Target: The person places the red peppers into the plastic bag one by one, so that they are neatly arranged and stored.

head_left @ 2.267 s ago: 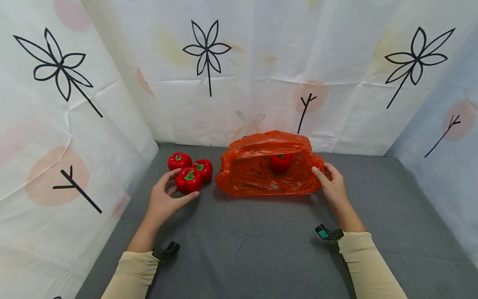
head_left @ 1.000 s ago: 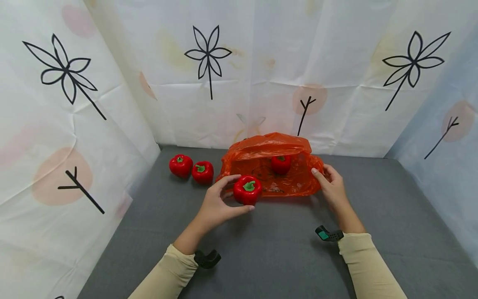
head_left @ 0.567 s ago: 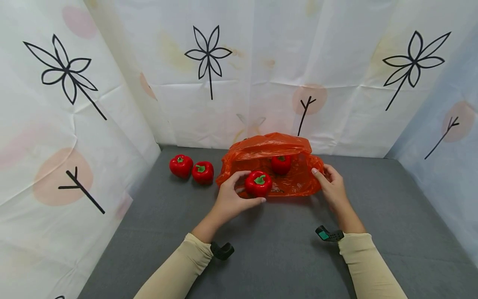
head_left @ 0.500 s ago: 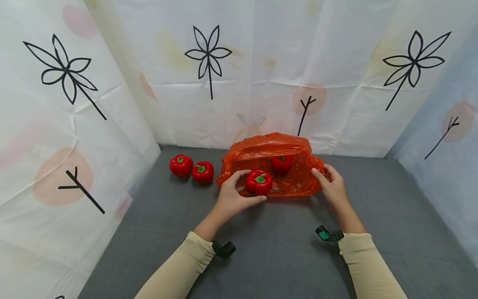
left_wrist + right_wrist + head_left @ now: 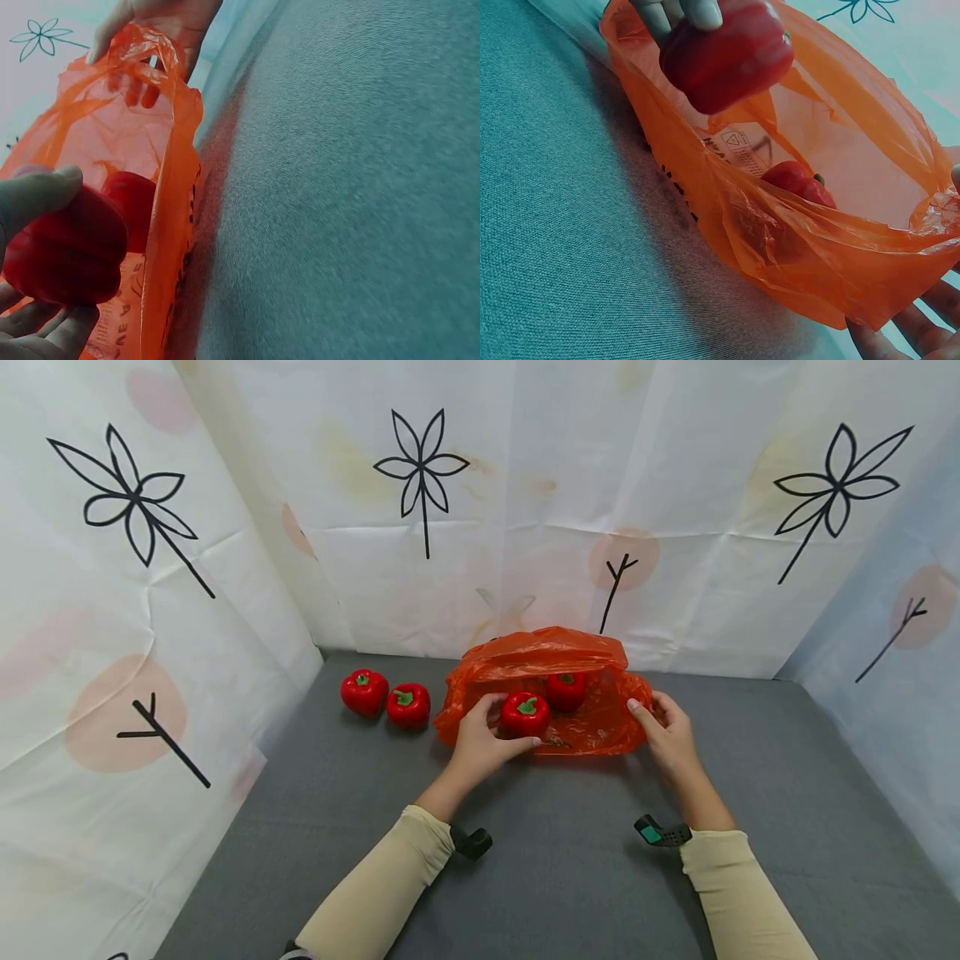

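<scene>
Left grip [image 5: 480,745]: is pinching one pepper between thumb and fingers; the right wrist view is cutting it off at the top edge, so only some fingers are showing there.
Held pepper [image 5: 525,715]: is hanging at the bag's mouth, green stem showing in the head view (how far inside it is reaching is hard to tell).
Right grip [image 5: 670,737]: is pinching the bag's right edge; its fingers are partly hiding behind the film.
Bag [image 5: 547,647]: is lying on its side, orange and see-through, its mouth gaping toward the person; creases are breaking up its black print [image 5: 676,191].
Inner pepper [image 5: 566,692]: is resting in the bag; in the right wrist view the film is veiling its lower part.
Loose peppers [image 5: 364,693] [image 5: 408,707]: two are sitting left of the bag, just beside each other (whether they are touching is unclear).
Tabletop [image 5: 570,860]: is carrying everything, grey.
Sleeves [image 5: 378,893] [image 5: 738,893]: are running out of the head view's bottom edge.
</scene>
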The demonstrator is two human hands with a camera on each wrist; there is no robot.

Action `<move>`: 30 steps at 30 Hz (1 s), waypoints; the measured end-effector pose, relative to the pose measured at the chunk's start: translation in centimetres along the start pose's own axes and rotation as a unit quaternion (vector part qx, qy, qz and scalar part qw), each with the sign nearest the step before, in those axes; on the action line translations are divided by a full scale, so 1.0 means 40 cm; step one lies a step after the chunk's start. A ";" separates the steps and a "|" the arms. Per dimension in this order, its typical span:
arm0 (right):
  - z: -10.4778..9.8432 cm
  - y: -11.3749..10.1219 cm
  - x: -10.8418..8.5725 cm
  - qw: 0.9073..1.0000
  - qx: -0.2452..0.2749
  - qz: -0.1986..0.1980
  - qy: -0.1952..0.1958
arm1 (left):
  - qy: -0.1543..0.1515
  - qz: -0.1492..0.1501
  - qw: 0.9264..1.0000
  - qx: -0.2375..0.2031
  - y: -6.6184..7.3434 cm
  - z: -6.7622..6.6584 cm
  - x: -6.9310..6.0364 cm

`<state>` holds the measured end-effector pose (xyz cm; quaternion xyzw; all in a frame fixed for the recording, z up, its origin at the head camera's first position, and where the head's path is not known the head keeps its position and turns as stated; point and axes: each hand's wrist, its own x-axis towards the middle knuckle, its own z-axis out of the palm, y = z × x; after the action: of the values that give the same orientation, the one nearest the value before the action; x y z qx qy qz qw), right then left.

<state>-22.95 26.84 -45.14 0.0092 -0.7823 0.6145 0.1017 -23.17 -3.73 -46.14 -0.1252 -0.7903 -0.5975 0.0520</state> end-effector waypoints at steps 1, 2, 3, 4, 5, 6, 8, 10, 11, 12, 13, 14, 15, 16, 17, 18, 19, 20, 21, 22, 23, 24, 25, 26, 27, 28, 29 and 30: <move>0.000 0.000 0.000 1.000 0.002 0.000 0.001 | 0.001 -0.001 1.000 -0.003 -0.001 0.004 0.005; -0.001 0.000 0.000 1.000 0.003 0.001 0.001 | 0.002 -0.005 1.000 -0.003 -0.001 0.008 0.010; -0.001 0.000 0.000 1.000 0.004 0.002 0.001 | 0.004 -0.008 1.000 -0.005 -0.001 0.011 0.014; -0.001 0.000 -0.001 1.000 0.003 0.003 0.001 | 0.006 -0.011 1.000 -0.006 0.000 0.015 0.019; -0.002 0.001 -0.001 1.000 0.002 0.005 0.001 | 0.010 -0.014 1.000 -0.004 0.000 0.019 0.024; -0.002 0.001 -0.001 1.000 0.001 0.006 0.001 | 0.013 -0.017 1.000 -0.001 0.001 0.023 0.029; -0.002 0.002 -0.001 1.000 0.000 0.008 0.000 | 0.024 -0.023 0.999 0.008 0.001 0.030 0.039; -0.002 0.002 -0.001 1.000 0.001 0.008 -0.001 | 0.034 -0.029 0.999 0.019 -0.001 0.038 0.049; -0.002 0.002 0.000 1.000 0.002 0.007 -0.002 | 0.038 -0.031 0.999 0.022 -0.001 0.041 0.053; -0.002 0.001 0.000 1.000 0.003 0.007 -0.002 | 0.039 -0.033 0.998 0.024 -0.003 0.045 0.057; -0.002 0.002 0.000 1.000 0.004 0.006 -0.002 | 0.041 -0.034 0.998 0.025 -0.005 0.048 0.061; -0.002 0.002 0.001 1.000 0.006 0.005 -0.002 | 0.041 -0.036 0.998 0.024 -0.006 0.050 0.064; -0.002 0.002 0.001 1.000 0.006 0.004 -0.002 | 0.042 -0.038 0.998 0.021 -0.007 0.053 0.067; -0.002 0.001 0.001 1.000 0.007 0.003 -0.001 | 0.042 -0.039 0.998 0.020 -0.007 0.054 0.069; -0.002 0.001 0.001 1.000 0.006 0.003 -0.001 | 0.044 -0.039 0.998 0.017 -0.009 0.056 0.073; -0.002 0.001 0.001 1.000 0.006 0.002 0.000 | 0.046 -0.041 0.998 0.016 -0.010 0.058 0.076; -0.002 0.001 0.001 1.000 0.006 0.001 0.000 | 0.049 -0.043 0.998 0.013 -0.011 0.060 0.078; -0.001 0.000 0.001 1.000 0.006 0.001 0.000 | 0.052 -0.045 0.998 0.013 -0.013 0.062 0.081; -0.001 0.000 0.001 1.000 0.005 0.001 0.000 | 0.055 -0.048 0.997 0.013 -0.014 0.064 0.083; 0.000 -0.001 0.001 1.000 0.006 0.001 0.000 | 0.057 -0.052 0.997 0.012 -0.016 0.066 0.086; 0.000 -0.001 0.001 1.000 0.005 0.001 0.000 | 0.059 -0.057 0.997 0.011 -0.017 0.068 0.088; 0.000 -0.001 0.000 1.000 0.004 0.001 0.000 | 0.062 -0.062 0.996 0.011 -0.019 0.070 0.090; 0.000 -0.001 0.000 1.000 0.004 0.001 0.000 | 0.064 -0.067 0.996 0.011 -0.021 0.072 0.092; -0.001 -0.001 -0.001 1.000 0.002 0.001 0.001 | 0.066 -0.073 0.995 0.009 -0.022 0.075 0.095; -0.001 -0.001 -0.001 1.000 0.000 0.000 0.001 | 0.069 -0.079 0.994 0.008 -0.023 0.077 0.097; -0.001 -0.001 -0.001 1.000 -0.001 0.001 0.001 | 0.072 -0.084 0.994 0.007 -0.024 0.079 0.100; -0.001 -0.001 -0.002 1.000 -0.003 0.000 0.001 | 0.075 -0.088 0.993 0.005 -0.025 0.081 0.103; -0.002 -0.001 -0.002 1.000 -0.005 0.000 0.000 | 0.078 -0.091 0.993 0.002 -0.026 0.082 0.106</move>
<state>-22.86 26.88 -45.10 0.0083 -0.7851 0.6109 0.1019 -27.29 -0.28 -47.06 -0.0053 -0.7934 -0.6057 0.0591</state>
